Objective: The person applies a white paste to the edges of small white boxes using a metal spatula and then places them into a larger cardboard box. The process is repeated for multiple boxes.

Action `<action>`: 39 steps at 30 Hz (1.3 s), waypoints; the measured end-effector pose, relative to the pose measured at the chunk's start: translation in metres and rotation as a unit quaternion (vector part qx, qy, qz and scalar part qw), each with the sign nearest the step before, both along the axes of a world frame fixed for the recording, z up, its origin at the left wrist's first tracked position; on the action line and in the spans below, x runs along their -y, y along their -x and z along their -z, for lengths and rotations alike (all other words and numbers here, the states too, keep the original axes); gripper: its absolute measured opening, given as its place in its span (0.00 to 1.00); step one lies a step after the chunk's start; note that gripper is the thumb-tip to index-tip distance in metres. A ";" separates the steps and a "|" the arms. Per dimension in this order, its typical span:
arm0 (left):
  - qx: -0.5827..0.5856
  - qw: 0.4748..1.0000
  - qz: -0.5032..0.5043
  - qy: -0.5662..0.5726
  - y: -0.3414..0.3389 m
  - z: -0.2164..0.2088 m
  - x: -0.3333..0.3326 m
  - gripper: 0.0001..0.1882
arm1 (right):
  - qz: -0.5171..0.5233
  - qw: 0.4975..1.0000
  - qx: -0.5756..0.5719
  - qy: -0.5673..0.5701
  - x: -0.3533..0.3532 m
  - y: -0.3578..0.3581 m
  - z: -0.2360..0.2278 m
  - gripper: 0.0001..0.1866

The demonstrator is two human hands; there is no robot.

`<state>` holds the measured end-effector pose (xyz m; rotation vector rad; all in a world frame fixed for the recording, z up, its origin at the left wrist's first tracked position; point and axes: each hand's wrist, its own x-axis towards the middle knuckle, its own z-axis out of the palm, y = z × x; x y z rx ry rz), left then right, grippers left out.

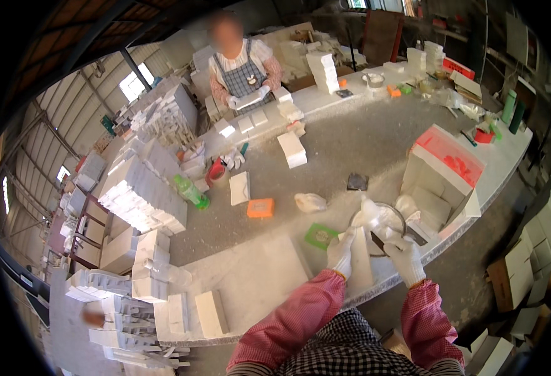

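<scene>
My left hand (340, 254), in a white glove, is closed on the edge of a narrow white stone tile (362, 262) near the front edge of the table. Just right of it, my right hand (406, 258), also gloved, is closed beside the near rim of a round bowl (403, 217) that has white material in it. A dark narrow shape shows between the tile and my right fingers; I cannot make out what it is or whether those fingers grip it. A green square pad (320, 236) lies by my left hand.
A large box with a red panel (449, 156) stands right of the bowl. An orange block (261, 208), a green bottle (191, 192) and stacked white tiles (141, 194) are to the left. Across the table, a person in a checked apron (243, 75) holds a white tile.
</scene>
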<state>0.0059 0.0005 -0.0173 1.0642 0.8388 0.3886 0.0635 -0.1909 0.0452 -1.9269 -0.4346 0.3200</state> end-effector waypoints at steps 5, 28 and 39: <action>-0.019 0.999 0.005 -0.027 -0.003 0.027 -0.003 0.23 | 0.019 0.997 -0.052 -0.054 0.000 0.010 -0.014 0.12; -0.006 0.997 0.078 0.006 0.010 -0.025 0.022 0.35 | 0.053 0.995 -0.036 -0.077 -0.009 0.034 -0.003 0.13; -0.007 0.997 0.078 -0.011 0.009 -0.038 0.024 0.30 | 0.068 0.993 0.047 -0.079 -0.020 0.031 0.007 0.13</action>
